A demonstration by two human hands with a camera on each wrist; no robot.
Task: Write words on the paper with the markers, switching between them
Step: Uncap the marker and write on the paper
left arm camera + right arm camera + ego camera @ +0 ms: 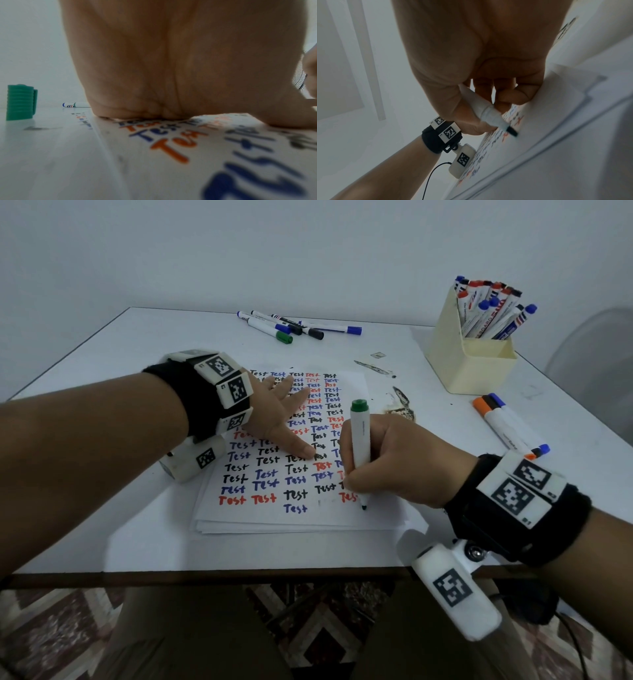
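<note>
Right hand (394, 460) clamps green marker (360, 446), left hand (277, 412) flat on paper (301, 518); cream holder (469, 364) packed with markers.

My left hand (274, 412) covers several words mid-frame on the paper (308, 518); my right hand (394, 460) hides the rows' right ends.

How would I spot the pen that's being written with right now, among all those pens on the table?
Find the stack of paper covered in the word "Test" in the middle of the white table. The right hand grips one marker upright at the sheet's lower right. It is the only uncapped one, with a green end on top.
</note>
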